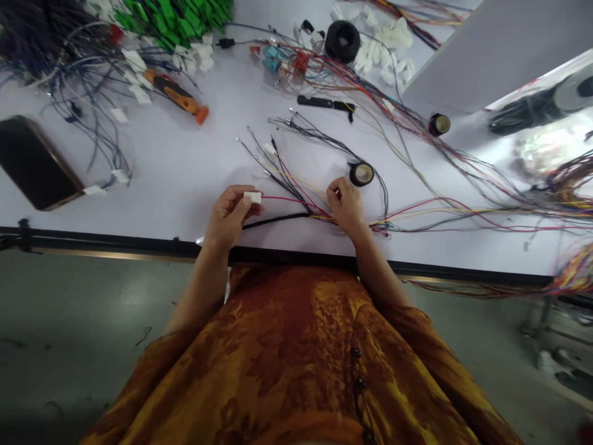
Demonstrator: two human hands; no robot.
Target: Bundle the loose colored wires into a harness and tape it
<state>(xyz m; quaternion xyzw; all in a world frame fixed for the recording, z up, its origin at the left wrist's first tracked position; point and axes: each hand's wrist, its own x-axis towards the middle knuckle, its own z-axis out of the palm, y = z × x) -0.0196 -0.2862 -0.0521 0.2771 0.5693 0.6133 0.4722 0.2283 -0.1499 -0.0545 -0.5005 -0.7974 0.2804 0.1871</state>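
Observation:
My left hand (228,217) pinches a small white plastic wire connector (252,197) between fingers and thumb. Red and black wires run from the connector toward my right hand (345,204), whose fingertips press on or pinch a wire harness (308,207) of black, red and yellow wires. A black-sleeved section of the harness (275,219) lies between my hands. Loose wire ends fan out beyond them. A small roll of black electrical tape (361,174) stands just past my right hand, apart from it.
A white workbench (194,179) has a dark front edge. On it lie a phone (34,162), an orange-handled screwdriver (178,93), a black tool (324,103), a large black tape roll (343,41), a second small tape roll (439,124), white connectors and tangled wire bundles (486,210).

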